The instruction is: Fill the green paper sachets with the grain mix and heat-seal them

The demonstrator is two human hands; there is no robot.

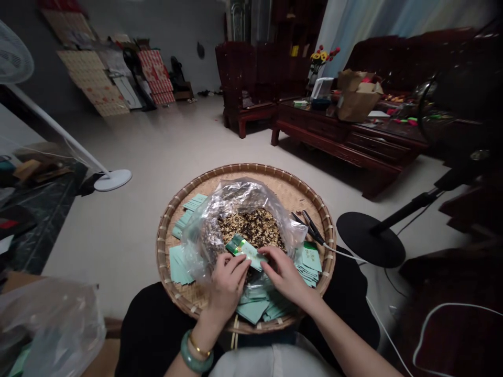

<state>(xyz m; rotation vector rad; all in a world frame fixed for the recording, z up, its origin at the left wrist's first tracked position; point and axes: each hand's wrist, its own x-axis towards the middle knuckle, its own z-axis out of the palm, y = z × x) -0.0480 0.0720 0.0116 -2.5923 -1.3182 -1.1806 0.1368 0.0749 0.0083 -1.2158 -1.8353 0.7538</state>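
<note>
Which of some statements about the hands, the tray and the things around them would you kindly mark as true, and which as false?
1. The fingers of the left hand and the right hand are on a green packet. True.
2. The clear plastic bag holds folded cloths. False: it holds loose dark and pale pieces.
3. A black tool with a white cord lies in the woven tray. True.
4. The green bangle is on the right wrist. False: it is on the left wrist.
5. The white fan base stands inside the tray. False: it stands on the floor, left of the tray.
</note>
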